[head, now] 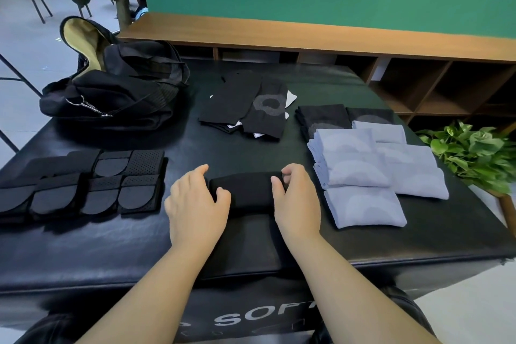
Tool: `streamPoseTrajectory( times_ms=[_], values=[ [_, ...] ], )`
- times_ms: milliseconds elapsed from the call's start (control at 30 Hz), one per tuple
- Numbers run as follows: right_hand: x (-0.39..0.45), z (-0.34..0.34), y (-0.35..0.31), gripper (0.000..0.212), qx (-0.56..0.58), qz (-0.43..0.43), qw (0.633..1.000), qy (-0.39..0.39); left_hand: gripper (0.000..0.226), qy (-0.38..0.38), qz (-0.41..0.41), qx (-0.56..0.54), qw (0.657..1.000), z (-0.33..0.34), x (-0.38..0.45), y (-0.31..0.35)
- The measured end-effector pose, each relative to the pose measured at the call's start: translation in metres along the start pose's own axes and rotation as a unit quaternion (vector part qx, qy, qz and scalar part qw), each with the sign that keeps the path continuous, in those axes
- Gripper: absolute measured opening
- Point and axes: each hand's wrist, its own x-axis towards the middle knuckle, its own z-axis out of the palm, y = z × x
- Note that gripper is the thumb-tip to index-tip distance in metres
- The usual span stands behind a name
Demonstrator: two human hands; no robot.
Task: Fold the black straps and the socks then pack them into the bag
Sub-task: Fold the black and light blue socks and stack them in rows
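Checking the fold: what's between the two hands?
Head view: a folded black sock spans the gap between left hand and right hand, both gripping its ends.

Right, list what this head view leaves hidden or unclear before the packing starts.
- Inside of the bag: only a strip of tan lining shows; its own folds hide any contents.
- Folded black sock: both ends covered by the left hand and right hand.
- Black straps: the leftmost ones are cut off by the frame edge.
- Black socks behind the blue socks: count hidden.
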Motion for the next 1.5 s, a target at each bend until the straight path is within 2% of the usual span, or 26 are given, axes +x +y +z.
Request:
streamPoseTrajectory(
  times_ms=[133,233,533,800,900,967,1033,1100,1233,1400,1500],
  values=[
    [-0.003,-0.001,0.006,0.010,-0.014,-0.016,1.000,0.012,0.047,-0.018,0.011,-0.037,0.999,0.000,0.000,-0.002],
    [-0.009,-0.003,0.010,0.021,-0.021,-0.034,0.999,0.001,0.039,-0.020,0.007,-0.073,0.997,-0.003,-0.001,-0.002],
    [-0.024,-0.012,0.014,0.038,-0.082,-0.072,0.993,-0.046,0.041,-0.053,-0.004,-0.078,0.996,-0.004,-0.001,-0.008],
    [-0.031,-0.019,0.020,0.033,-0.063,-0.098,0.991,-0.060,0.036,-0.094,0.032,-0.102,0.990,-0.012,-0.004,-0.012],
    [-0.038,-0.018,0.023,0.027,-0.068,-0.110,0.991,-0.038,0.034,-0.093,0.039,-0.110,0.989,-0.010,-0.011,-0.013],
    [-0.043,-0.016,0.026,0.024,-0.097,-0.125,0.987,0.033,0.032,-0.087,0.058,-0.108,0.989,-0.008,-0.017,-0.011],
    [-0.047,-0.016,0.029,0.031,-0.143,-0.130,0.979,0.072,0.027,-0.083,0.083,-0.112,0.987,-0.005,-0.022,-0.006],
    [-0.050,-0.019,0.033,0.041,-0.193,-0.121,0.971,0.070,0.021,-0.085,0.117,-0.112,0.983,-0.004,-0.027,-0.002],
    [-0.053,-0.024,0.041,0.049,-0.234,-0.067,0.969,0.043,0.031,-0.095,0.174,-0.102,0.975,0.002,-0.030,0.005],
    [-0.058,-0.033,0.046,0.050,-0.242,-0.062,0.968,0.028,0.015,-0.103,0.194,-0.094,0.971,0.008,-0.040,0.018],
    [-0.059,-0.039,0.048,0.048,-0.242,-0.067,0.967,0.038,0.032,-0.147,0.225,-0.069,0.961,0.012,-0.046,0.018]
  ],
)
